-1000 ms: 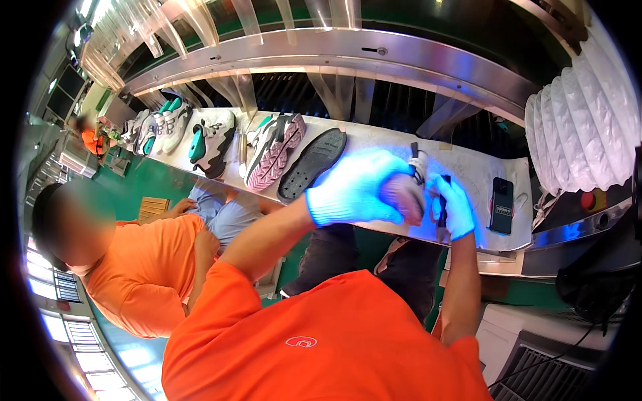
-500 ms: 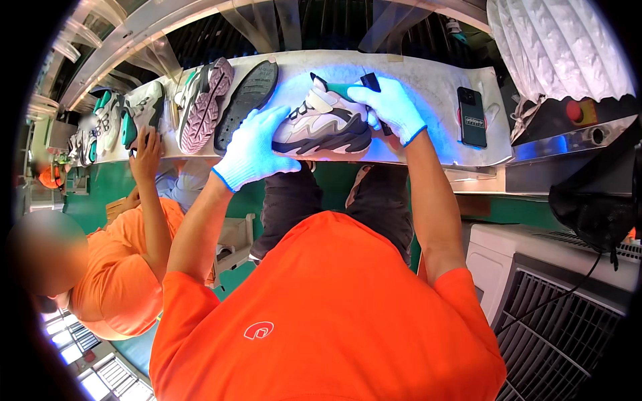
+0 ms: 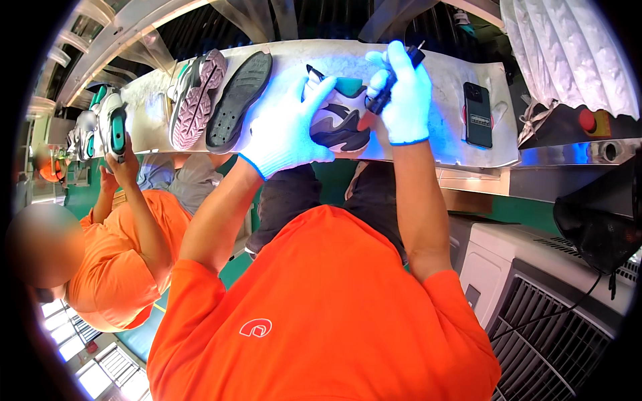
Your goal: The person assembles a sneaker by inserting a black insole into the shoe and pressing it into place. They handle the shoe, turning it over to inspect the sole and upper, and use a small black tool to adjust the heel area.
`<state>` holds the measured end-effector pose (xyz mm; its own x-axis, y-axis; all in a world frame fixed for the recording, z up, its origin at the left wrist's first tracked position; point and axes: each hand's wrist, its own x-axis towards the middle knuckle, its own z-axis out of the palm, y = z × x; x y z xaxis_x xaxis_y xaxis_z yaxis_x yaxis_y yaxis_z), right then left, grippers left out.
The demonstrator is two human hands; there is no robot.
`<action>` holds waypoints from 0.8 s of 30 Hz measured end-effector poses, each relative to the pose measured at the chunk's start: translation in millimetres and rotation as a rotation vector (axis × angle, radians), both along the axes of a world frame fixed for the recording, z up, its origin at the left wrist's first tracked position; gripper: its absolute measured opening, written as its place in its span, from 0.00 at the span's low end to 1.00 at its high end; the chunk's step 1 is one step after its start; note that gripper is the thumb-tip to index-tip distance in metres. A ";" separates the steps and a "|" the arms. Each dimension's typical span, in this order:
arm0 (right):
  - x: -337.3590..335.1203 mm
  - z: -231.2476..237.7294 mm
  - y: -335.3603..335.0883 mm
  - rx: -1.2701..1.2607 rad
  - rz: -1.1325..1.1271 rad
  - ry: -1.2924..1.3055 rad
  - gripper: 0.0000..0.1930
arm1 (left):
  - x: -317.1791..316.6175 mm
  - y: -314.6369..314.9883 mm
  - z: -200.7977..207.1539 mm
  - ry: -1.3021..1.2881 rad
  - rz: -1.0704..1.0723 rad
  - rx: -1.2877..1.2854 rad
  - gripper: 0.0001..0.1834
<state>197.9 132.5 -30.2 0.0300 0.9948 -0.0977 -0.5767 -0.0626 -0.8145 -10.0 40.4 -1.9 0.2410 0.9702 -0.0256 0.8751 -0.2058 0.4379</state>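
Observation:
A white, grey and black sneaker (image 3: 342,131) with a green heel part lies in front of me on the white-covered bench. My left hand (image 3: 284,130), in a white glove, is closed on the sneaker's toe end and hides much of it. My right hand (image 3: 406,97), gloved too, grips a black stick-shaped tool (image 3: 380,100) just right of the heel. The tool's upper end, with a thin tip, sticks out above the fingers; a reddish spot shows near its lower end. I cannot tell whether the tool touches the shoe. Bluish light falls over both gloves.
Left of my hands lie a dark sole (image 3: 239,103) and a shoe with a pink sole (image 3: 199,100). A phone (image 3: 477,113) lies to the right, before a red button (image 3: 586,120). At the left, a co-worker in orange (image 3: 130,260) handles a white and green shoe (image 3: 110,123).
My right hand has lifted off the heel, turning the black tool upright. My left hand has slid right, further over the sneaker. The co-worker has raised and tilted a shoe.

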 end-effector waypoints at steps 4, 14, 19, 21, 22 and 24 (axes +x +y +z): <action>-27.9 -0.7 -4.2 0.032 0.045 -0.139 0.20 | -7.0 -2.8 -5.8 0.055 -0.062 0.109 0.71; -14.5 -30.0 -0.8 -0.160 -0.007 0.544 0.19 | -6.1 -2.1 -14.7 -0.041 -0.017 0.084 0.68; 66.1 -57.2 -5.1 0.055 -0.165 -1.249 0.25 | -2.9 -8.3 -13.3 -0.012 -0.036 0.110 0.69; 80.6 -67.0 -15.6 0.074 -0.244 -1.713 0.43 | 0.9 -11.1 -3.3 0.021 -0.048 0.056 0.69; 73.8 -65.9 -23.4 0.240 -0.381 -1.877 0.52 | 0.8 -12.4 -3.7 0.063 -0.039 0.079 0.69; 55.2 -52.2 -46.8 0.299 -0.266 -1.508 0.66 | 0.8 -20.0 -4.0 0.152 -0.016 0.116 0.69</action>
